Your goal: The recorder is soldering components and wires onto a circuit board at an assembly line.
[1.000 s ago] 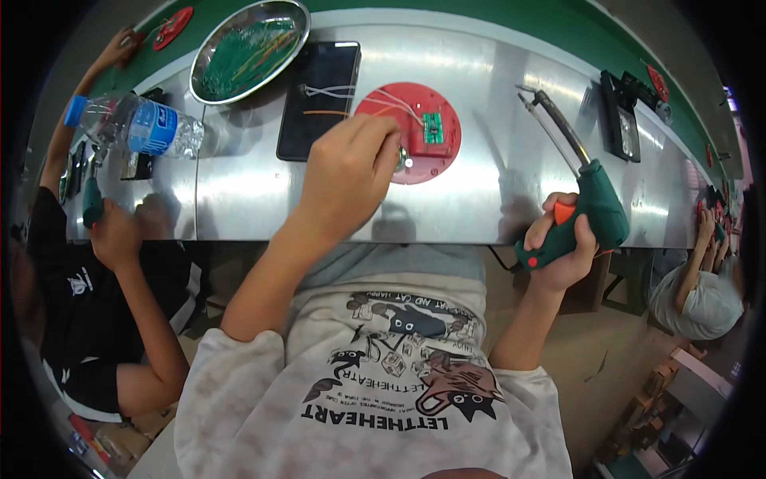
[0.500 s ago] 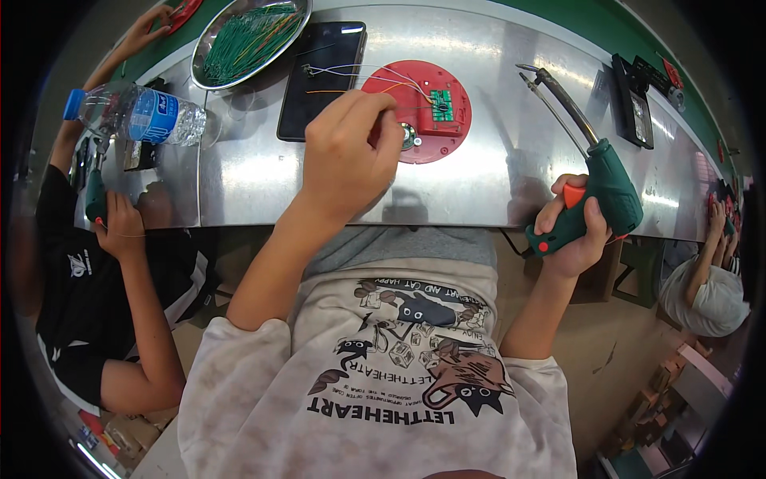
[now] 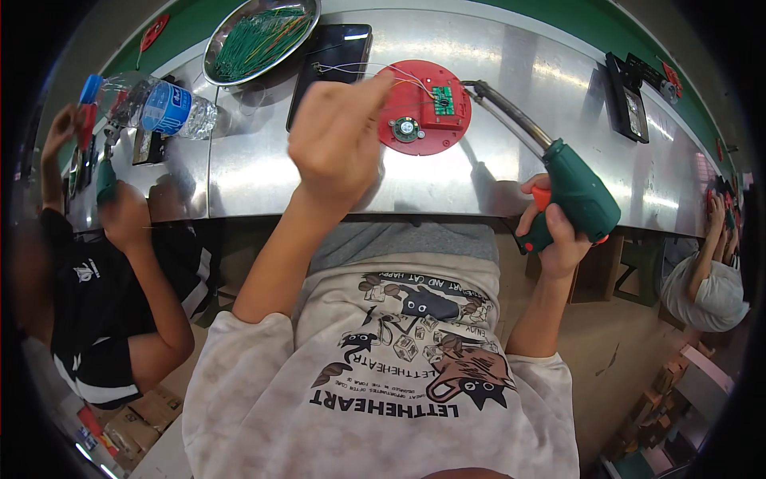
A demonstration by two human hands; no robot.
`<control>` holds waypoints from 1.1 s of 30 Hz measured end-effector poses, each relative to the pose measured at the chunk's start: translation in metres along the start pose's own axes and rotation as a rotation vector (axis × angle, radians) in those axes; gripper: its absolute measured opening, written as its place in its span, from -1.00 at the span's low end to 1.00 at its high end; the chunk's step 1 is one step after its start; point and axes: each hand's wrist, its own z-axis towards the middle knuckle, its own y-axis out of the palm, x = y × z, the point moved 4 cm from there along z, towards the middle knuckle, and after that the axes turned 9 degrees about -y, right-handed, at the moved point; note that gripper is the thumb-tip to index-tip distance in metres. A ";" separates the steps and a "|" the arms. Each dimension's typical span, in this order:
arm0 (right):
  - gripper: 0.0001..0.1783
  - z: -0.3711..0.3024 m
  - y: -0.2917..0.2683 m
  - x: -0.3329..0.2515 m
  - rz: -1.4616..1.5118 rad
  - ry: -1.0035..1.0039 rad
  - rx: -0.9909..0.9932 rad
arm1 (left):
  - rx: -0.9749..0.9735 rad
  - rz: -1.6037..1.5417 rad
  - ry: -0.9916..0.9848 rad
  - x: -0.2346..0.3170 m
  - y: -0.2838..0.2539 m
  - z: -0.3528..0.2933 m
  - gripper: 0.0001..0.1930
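Observation:
A green soldering gun (image 3: 581, 188) with an orange trigger is gripped in my right hand (image 3: 561, 239), fingers wrapped around its handle. Its long metal tip reaches the right edge of a round red plastic housing (image 3: 451, 73). On the housing sit a small green circuit board (image 3: 444, 101) and a round speaker (image 3: 405, 128). Thin white and orange wires (image 3: 411, 77) run left from the board. My left hand (image 3: 335, 136), closed and slightly blurred, hovers over the housing's left side with its fingertips at the wires. What it pinches is too small to make out.
A metal bowl of green wires (image 3: 263, 44) stands at the far left beside a black tablet-like slab (image 3: 333, 56). Left of these lies a clear water bottle (image 3: 159, 106). A black case (image 3: 626, 100) is on the right. Co-workers sit at both sides of the metal table (image 3: 263, 180).
The soldering gun has moved left, bringing its tip to the housing's edge. My left hand has shifted up and left, uncovering the speaker. The left co-worker's hands have moved.

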 end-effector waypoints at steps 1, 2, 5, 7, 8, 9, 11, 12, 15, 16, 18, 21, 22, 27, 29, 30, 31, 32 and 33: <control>-0.46 -0.002 0.001 -0.003 -0.003 0.001 -0.001 | -0.058 -0.040 0.066 0.006 0.003 -0.002 -0.70; -0.45 -0.004 0.004 -0.006 -0.065 0.006 -0.023 | -0.136 -0.054 0.064 0.006 0.009 -0.005 -0.72; -0.44 -0.009 0.007 -0.013 -0.117 0.042 -0.049 | -0.306 -0.086 0.029 0.004 0.021 -0.007 -0.79; -0.46 -0.009 0.009 -0.014 -0.152 0.047 -0.138 | -0.294 -0.045 0.036 0.002 0.026 -0.010 -0.86; -0.46 -0.009 0.009 -0.015 -0.156 0.049 -0.139 | -0.311 -0.023 0.047 0.002 0.028 -0.011 -0.87; -0.47 -0.008 0.010 -0.014 -0.162 0.056 -0.147 | -0.328 -0.001 0.057 0.002 0.029 -0.012 -0.88; -0.48 -0.008 0.011 -0.013 -0.170 0.065 -0.157 | -0.330 0.009 0.061 0.001 0.030 -0.013 -0.89; -0.49 -0.008 0.012 -0.013 -0.161 0.059 -0.163 | -0.333 0.022 0.068 0.001 0.031 -0.014 -0.90; -0.50 -0.007 0.013 -0.013 -0.147 0.049 -0.172 | -0.364 0.022 0.053 0.002 0.032 -0.014 -0.91; -0.50 -0.007 0.013 -0.014 -0.141 0.041 -0.172 | -0.364 0.021 0.047 0.002 0.033 -0.015 -0.91; -0.51 -0.005 0.014 -0.014 -0.155 0.049 -0.173 | -0.360 0.017 0.049 0.000 0.033 -0.015 -0.91; -0.51 -0.005 0.014 -0.013 -0.166 0.076 -0.163 | -0.353 0.017 0.048 -0.002 0.033 -0.016 -0.91; -0.52 -0.005 0.013 -0.013 -0.162 0.095 -0.151 | -0.353 0.016 0.045 -0.002 0.033 -0.015 -0.91; -0.54 -0.003 0.010 -0.014 -0.159 0.155 -0.158 | -0.362 0.013 0.044 -0.002 0.032 -0.016 -0.90; -0.54 -0.002 0.012 -0.015 -0.150 0.181 -0.150 | -0.357 0.017 0.047 -0.003 0.032 -0.016 -0.90; -0.53 -0.001 0.014 -0.016 -0.167 0.152 -0.129 | -0.353 0.021 0.051 -0.003 0.032 -0.016 -0.90; -0.52 0.000 0.015 -0.018 -0.183 0.123 -0.109 | -0.352 0.021 0.051 -0.003 0.032 -0.016 -0.90; -0.52 -0.002 0.013 -0.016 -0.183 0.123 -0.111 | -0.362 0.022 0.048 -0.003 0.032 -0.016 -0.89; -0.50 -0.004 0.011 -0.015 -0.133 0.092 -0.086 | -0.373 0.024 0.044 -0.002 0.032 -0.016 -0.89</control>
